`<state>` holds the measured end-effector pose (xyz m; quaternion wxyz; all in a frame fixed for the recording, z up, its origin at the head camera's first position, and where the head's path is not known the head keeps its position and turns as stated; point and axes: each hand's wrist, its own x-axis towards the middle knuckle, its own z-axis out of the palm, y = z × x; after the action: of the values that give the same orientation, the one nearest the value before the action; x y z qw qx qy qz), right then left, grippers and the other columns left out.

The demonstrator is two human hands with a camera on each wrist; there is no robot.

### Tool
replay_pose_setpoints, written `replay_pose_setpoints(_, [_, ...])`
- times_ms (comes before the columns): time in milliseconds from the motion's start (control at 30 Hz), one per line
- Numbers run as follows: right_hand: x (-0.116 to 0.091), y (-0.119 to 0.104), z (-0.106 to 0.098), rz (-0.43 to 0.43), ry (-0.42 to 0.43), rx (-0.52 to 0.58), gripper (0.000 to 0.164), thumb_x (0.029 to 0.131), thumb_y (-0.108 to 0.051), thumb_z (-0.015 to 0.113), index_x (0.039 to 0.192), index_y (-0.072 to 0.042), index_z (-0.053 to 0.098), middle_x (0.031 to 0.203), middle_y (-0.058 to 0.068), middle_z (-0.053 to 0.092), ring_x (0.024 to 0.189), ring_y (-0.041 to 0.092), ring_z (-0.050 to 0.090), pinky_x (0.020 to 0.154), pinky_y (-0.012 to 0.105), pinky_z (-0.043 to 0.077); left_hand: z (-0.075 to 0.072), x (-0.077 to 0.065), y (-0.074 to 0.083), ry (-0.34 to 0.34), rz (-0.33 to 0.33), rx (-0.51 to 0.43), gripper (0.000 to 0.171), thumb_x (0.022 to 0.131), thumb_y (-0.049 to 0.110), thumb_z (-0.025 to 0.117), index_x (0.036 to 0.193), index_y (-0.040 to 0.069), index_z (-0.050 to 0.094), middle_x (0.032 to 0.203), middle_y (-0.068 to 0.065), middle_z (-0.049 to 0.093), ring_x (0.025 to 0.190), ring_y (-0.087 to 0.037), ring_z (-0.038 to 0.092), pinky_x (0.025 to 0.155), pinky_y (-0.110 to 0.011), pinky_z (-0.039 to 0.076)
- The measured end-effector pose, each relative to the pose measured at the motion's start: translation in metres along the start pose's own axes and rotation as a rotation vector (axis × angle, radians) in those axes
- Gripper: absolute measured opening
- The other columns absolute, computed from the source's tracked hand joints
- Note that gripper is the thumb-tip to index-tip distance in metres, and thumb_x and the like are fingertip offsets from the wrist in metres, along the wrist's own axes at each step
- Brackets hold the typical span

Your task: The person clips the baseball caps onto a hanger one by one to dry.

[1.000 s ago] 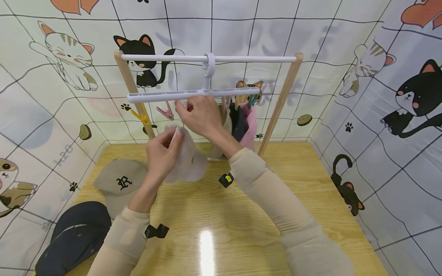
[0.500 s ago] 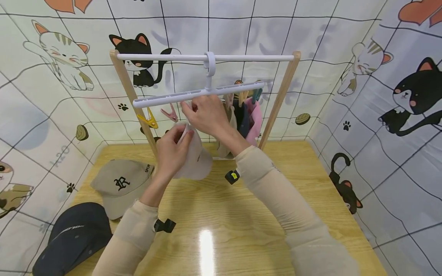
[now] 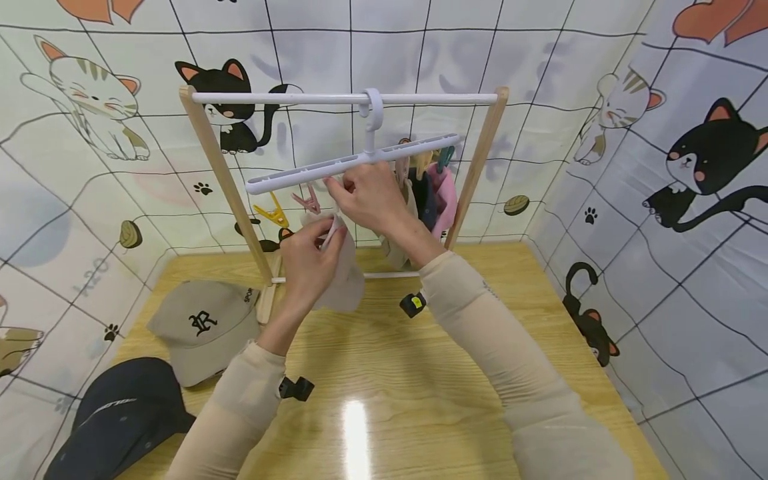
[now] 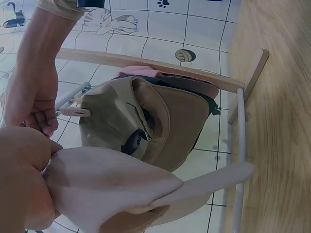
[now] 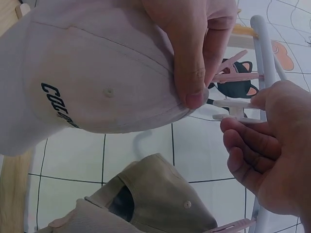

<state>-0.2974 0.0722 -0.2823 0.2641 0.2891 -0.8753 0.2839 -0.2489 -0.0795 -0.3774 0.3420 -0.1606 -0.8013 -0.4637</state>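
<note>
My left hand pinches a pale cap by its edge, below the white hanger. Dark lettering shows on the cap's front in the right wrist view. Under the hanger bar, my right hand pinches a white clothespin between thumb and fingers. The cap's edge is close to the clothespin's tips; whether they touch is unclear. To the left on the bar hang a pink clothespin and a yellow clothespin. Beige, dark and pink caps are clipped along the right side.
The hanger hooks over the white rail of a wooden-legged rack. A beige cap and a navy cap lie at the left of the wooden table. Patterned cloth forms the walls.
Both hands have moved a little to the right, with the pale cap staying in the left. The hanger has tilted and turned, its left end now lower.
</note>
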Motion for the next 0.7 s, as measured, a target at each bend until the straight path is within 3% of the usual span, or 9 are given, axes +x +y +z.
replay_pose_setpoints(233, [0.0,0.0001,-0.0018,-0.014,-0.001,-0.005,0.058,0.111,-0.027,0.068,0.056,-0.008,0.065,0.052,0.0,0.052,0.056,0.015,0.041,0.057,0.025,0.024,0.0035,0.0018,0.0018,-0.008,0.011,0.015,0.013,0.103,0.01,0.079,0.105,0.0,0.087,0.109,-0.019,0.088,0.087,-0.038,0.087,0.08,-0.054,0.07])
replay_pose_setpoints(467, [-0.0013,0.0005,-0.0019,-0.004,-0.003,-0.004,0.056,0.111,-0.028,0.068,0.061,-0.005,0.071,0.054,0.004,0.058,0.056,0.015,0.043,0.057,0.026,0.026,0.0057,0.0033,0.0021,0.011,0.03,0.038,0.011,0.102,0.01,0.079,0.098,0.0,0.085,0.097,-0.018,0.087,0.085,-0.035,0.087,0.076,-0.055,0.068])
replay_pose_setpoints(700, [-0.0009,-0.0002,-0.0018,-0.006,0.0,-0.008,0.055,0.111,-0.027,0.069,0.061,-0.004,0.072,0.055,0.006,0.063,0.055,0.015,0.043,0.056,0.025,0.025,0.005,0.0052,0.0056,0.027,0.053,0.062,0.014,0.103,0.011,0.079,0.098,-0.001,0.084,0.096,-0.02,0.087,0.086,-0.036,0.087,0.076,-0.055,0.068])
